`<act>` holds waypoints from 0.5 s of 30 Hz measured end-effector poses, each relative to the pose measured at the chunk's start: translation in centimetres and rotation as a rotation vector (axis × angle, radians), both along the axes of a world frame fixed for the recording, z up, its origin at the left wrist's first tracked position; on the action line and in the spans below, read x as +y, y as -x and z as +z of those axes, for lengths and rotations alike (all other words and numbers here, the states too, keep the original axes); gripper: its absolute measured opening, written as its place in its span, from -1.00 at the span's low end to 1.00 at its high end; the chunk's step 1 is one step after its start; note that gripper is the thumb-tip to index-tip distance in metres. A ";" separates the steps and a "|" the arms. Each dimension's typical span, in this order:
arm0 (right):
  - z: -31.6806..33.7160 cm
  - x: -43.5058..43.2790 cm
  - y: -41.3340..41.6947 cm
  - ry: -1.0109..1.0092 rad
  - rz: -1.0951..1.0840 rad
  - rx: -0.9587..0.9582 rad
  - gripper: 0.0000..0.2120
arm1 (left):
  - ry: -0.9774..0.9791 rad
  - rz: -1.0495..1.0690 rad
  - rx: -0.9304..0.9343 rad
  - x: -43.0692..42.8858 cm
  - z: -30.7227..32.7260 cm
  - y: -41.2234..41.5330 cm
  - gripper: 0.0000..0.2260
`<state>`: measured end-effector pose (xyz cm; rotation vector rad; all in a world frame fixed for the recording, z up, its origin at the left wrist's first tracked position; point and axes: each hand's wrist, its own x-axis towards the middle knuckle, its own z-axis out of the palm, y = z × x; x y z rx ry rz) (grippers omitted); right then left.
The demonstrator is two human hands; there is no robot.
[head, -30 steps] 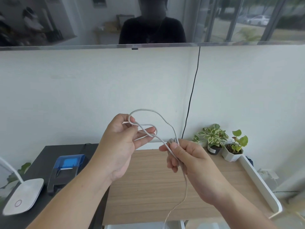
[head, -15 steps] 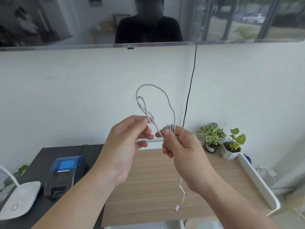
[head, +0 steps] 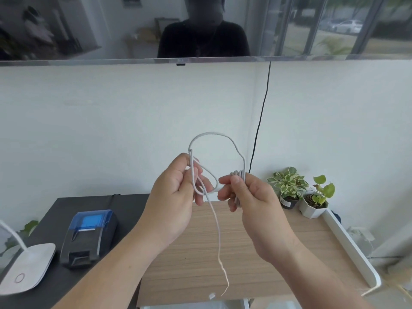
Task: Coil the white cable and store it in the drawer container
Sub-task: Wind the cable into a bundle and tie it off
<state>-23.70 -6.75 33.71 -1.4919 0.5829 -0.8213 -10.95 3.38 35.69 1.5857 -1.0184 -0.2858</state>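
the right hand (head: 252, 197) squeezes the wound loops of the thin white cable (head: 219, 233) so they stay together. the left hand (head: 176, 195) pinches a new loop, its loose end dangling below both hands.

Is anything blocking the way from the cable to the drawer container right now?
The drawer container cannot be made out in this view, so the path cannot be judged. The white cable is held in the air by the left hand and right hand, above the wooden desk.
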 end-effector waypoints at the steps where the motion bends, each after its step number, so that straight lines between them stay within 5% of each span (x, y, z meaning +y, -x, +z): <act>1: 0.1 -0.2 0.0 -0.020 0.003 -0.034 -0.74 | -0.016 0.014 -0.039 0.0 -0.1 0.0 -0.77; 6: 0.2 0.1 -0.7 -0.139 0.141 -0.204 -0.72 | -0.084 0.104 -0.214 -0.4 -0.4 0.3 -0.91; 11: -0.5 0.7 -0.9 -0.151 0.235 -0.199 -0.73 | -0.072 0.273 -0.335 -0.5 -0.3 -0.9 -0.84; 13: -0.8 0.4 -0.7 -0.175 0.241 -0.195 -0.72 | 0.021 0.306 -0.147 -0.8 0.1 -2.6 -0.74; 15: -1.0 0.0 -0.5 -0.207 0.233 -0.186 -0.70 | 0.199 0.231 0.326 -1.2 0.9 -4.2 -0.64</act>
